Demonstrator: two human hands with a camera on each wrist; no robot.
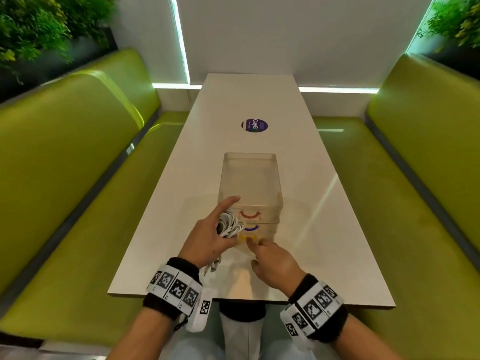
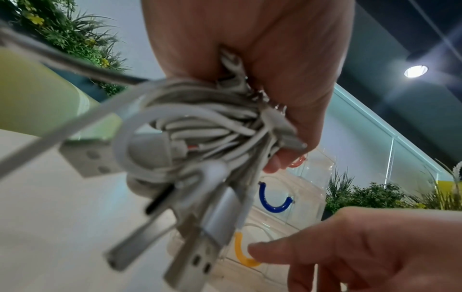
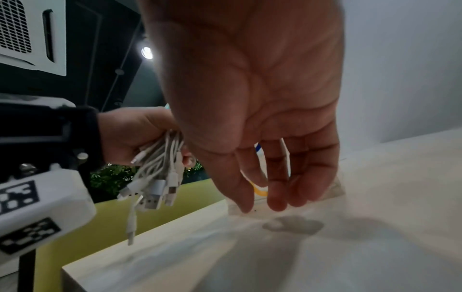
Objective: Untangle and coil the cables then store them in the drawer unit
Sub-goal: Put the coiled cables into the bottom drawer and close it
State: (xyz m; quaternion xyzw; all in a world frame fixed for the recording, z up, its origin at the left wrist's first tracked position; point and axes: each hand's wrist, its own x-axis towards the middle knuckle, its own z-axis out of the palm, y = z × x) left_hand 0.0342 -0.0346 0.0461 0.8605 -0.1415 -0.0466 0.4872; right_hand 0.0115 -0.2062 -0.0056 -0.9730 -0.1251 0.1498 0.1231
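Observation:
My left hand (image 1: 220,231) grips a coiled bundle of white cables (image 1: 230,224), with its index finger stretched toward the clear drawer unit (image 1: 249,178). Several USB plugs (image 2: 197,254) dangle below the cable bundle (image 2: 200,134). The unit's drawers are closed and have a red handle (image 1: 250,215), a blue handle (image 1: 251,228) and a yellow handle (image 1: 245,238). My right hand (image 1: 259,246) reaches to the bottom drawer with loosely extended fingers. Its index fingertip (image 2: 260,251) touches the yellow handle (image 2: 243,252). In the right wrist view the fingers (image 3: 275,189) hang just above the table in front of the yellow handle (image 3: 260,191).
The drawer unit stands on a long white table (image 1: 324,229) bearing a round purple sticker (image 1: 254,125). Green padded benches (image 1: 78,165) run along both sides. The table's near edge (image 1: 233,298) is just in front of my wrists.

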